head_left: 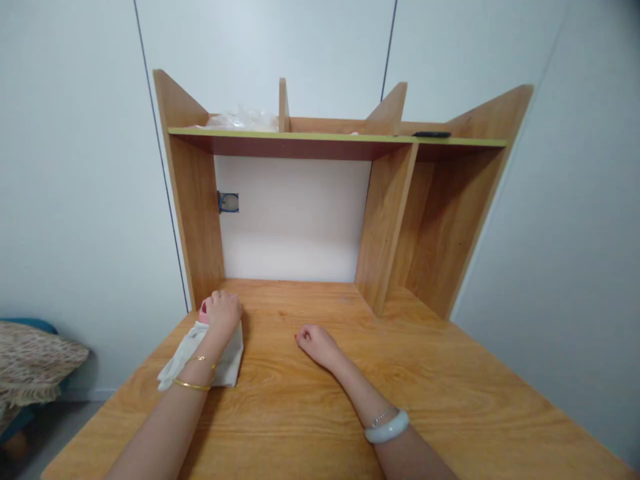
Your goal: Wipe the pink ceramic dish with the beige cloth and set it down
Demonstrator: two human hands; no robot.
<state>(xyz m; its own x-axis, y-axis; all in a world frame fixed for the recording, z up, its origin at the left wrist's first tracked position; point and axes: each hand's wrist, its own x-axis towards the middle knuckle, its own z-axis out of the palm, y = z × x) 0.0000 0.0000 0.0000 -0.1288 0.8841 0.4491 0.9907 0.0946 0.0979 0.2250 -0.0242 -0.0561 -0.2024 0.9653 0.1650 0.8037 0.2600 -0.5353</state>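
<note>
At the left side of the wooden desk, my left hand is closed over a pink thing, mostly hidden by the fingers, so its kind does not show. A white cloth or soft bag lies under that hand and wrist, spread flat on the desk with one end sticking out to the left. Nearer the middle, my right hand rests on the desk top with its fingers curled in. Nothing shows in it, and it is apart from the white cloth.
A wooden shelf unit stands along the back of the desk. Its upper board carries crumpled clear plastic and a flat black object. An open wall socket box is behind. Patterned fabric lies at far left.
</note>
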